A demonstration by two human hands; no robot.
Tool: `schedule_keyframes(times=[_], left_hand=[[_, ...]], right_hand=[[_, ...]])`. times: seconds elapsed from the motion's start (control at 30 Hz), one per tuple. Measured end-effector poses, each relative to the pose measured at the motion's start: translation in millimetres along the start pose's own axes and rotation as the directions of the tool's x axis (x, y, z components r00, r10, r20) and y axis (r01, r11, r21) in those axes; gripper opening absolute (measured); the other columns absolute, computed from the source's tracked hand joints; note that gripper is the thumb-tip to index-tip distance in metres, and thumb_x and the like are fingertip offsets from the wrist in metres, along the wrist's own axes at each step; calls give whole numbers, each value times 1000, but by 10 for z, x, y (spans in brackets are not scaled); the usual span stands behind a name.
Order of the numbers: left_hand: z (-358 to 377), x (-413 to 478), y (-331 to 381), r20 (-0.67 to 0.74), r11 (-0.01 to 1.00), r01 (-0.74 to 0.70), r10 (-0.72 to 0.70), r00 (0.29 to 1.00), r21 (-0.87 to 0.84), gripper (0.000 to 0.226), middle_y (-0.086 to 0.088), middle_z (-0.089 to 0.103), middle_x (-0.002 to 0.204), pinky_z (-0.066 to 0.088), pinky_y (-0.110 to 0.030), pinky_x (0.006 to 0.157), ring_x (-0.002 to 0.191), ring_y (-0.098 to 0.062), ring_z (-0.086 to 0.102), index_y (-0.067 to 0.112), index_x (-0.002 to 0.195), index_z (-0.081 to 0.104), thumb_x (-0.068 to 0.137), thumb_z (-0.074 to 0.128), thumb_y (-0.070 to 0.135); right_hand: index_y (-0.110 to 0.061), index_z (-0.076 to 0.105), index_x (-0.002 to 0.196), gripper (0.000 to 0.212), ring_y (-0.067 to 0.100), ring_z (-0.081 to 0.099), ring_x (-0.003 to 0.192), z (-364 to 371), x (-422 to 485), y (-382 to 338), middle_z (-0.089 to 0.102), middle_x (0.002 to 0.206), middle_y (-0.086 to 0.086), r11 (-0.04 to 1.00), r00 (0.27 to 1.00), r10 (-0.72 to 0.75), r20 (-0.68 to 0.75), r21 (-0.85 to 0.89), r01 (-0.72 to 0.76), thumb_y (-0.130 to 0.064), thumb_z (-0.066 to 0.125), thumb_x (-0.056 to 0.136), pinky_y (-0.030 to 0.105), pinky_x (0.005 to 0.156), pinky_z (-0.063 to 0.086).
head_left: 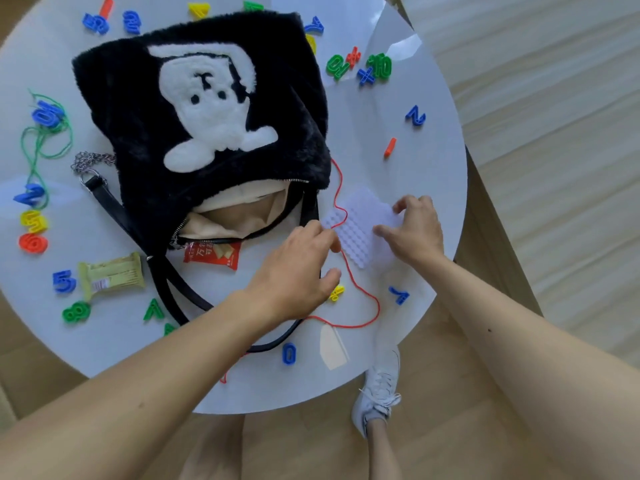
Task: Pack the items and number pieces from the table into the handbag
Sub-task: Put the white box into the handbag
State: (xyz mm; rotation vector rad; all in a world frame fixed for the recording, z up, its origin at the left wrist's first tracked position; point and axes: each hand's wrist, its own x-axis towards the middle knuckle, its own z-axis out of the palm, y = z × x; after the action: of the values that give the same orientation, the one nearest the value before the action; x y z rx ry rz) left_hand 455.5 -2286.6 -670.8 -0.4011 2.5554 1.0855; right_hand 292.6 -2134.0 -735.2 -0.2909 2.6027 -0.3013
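A black furry handbag (145,109) with a white cartoon figure lies on the round white table (408,174), its zip mouth open toward me and showing a beige lining (239,216). Right of the mouth lies a white studded plate (360,226) with a red string (360,291) running over it. My left hand (294,271) pinches the string at the plate's left edge. My right hand (415,230) holds the plate's right side with curled fingers. Coloured number pieces are scattered round the bag, among them a blue 0 (289,353) and a blue 7 (399,295).
A red snack packet (213,254) lies half under the bag's mouth, a green one (110,277) to its left. Green string (45,147) loops at the far left beside the chain strap (91,161). A clear plastic piece (332,348) sits near the table's front edge.
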Motion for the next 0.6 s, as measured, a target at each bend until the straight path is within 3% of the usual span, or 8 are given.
schedule_keyframes(times=[0.07, 0.13, 0.23, 0.33, 0.4, 0.5, 0.6], left_hand=[[76, 25, 69, 34, 1000, 13, -12, 999, -18, 31, 2, 48, 118, 49, -45, 89, 111, -21, 49, 19, 119, 55, 92, 58, 32], [124, 39, 126, 46, 1000, 13, -12, 999, -14, 30, 2, 49, 118, 49, -45, 89, 112, -21, 49, 20, 120, 54, 93, 57, 33], [109, 19, 169, 19, 1000, -9, 10, 1000, -25, 27, 2, 51, 115, 49, -43, 88, 108, -19, 49, 20, 118, 57, 94, 57, 33], [-46, -64, 122, -129, 995, -92, 86, 988, -41, 15, 2, 53, 107, 50, -43, 81, 102, -18, 50, 17, 104, 64, 92, 59, 23], [-204, -122, 3, -296, 993, -116, 121, 947, 36, 8, 0, 54, 102, 49, -41, 76, 97, -19, 50, 13, 94, 67, 89, 62, 16], [-502, -184, -328, -508, 990, -4, 75, 858, 140, 14, -2, 48, 111, 48, -33, 81, 103, -23, 46, 13, 98, 64, 86, 68, 20], [-788, -169, -704, -539, 924, 242, -47, 841, 296, 51, -12, 46, 120, 46, -41, 91, 110, -32, 45, 13, 116, 56, 76, 79, 34]], right_hand=[[-12, 65, 92, 19, 23, 58, 84, -128, 31, 13, 61, 93, 5, 979, 996, 65, 57, 191, -75, -26, 73, 84, 30, 65, 42], [-13, 64, 81, 12, 21, 59, 70, -326, 43, 59, 63, 76, 3, 938, 991, 66, 121, 330, -103, -23, 69, 86, 29, 57, 44], [-16, 61, 77, 12, 16, 56, 58, -677, -22, 171, 64, 70, 3, 929, 994, -6, 108, 369, -34, -22, 68, 85, 31, 54, 44], [-20, 62, 78, 9, 16, 59, 62, -946, -169, 255, 66, 71, 2, 889, 998, -34, 59, 457, 3, -17, 67, 85, 32, 59, 46], [-22, 65, 78, 15, 13, 59, 58, -1042, -341, 229, 66, 66, -2, 805, 992, -37, 117, 592, -40, -10, 62, 87, 26, 52, 46], [-17, 66, 80, 23, 10, 49, 49, -991, -647, 60, 59, 58, -5, 653, 956, -72, 283, 738, -170, 2, 54, 89, 20, 43, 36], [-6, 66, 91, 14, 12, 47, 49, -761, -911, -226, 60, 63, 3, 586, 903, -100, 417, 758, -285, 4, 57, 91, 20, 43, 35]])
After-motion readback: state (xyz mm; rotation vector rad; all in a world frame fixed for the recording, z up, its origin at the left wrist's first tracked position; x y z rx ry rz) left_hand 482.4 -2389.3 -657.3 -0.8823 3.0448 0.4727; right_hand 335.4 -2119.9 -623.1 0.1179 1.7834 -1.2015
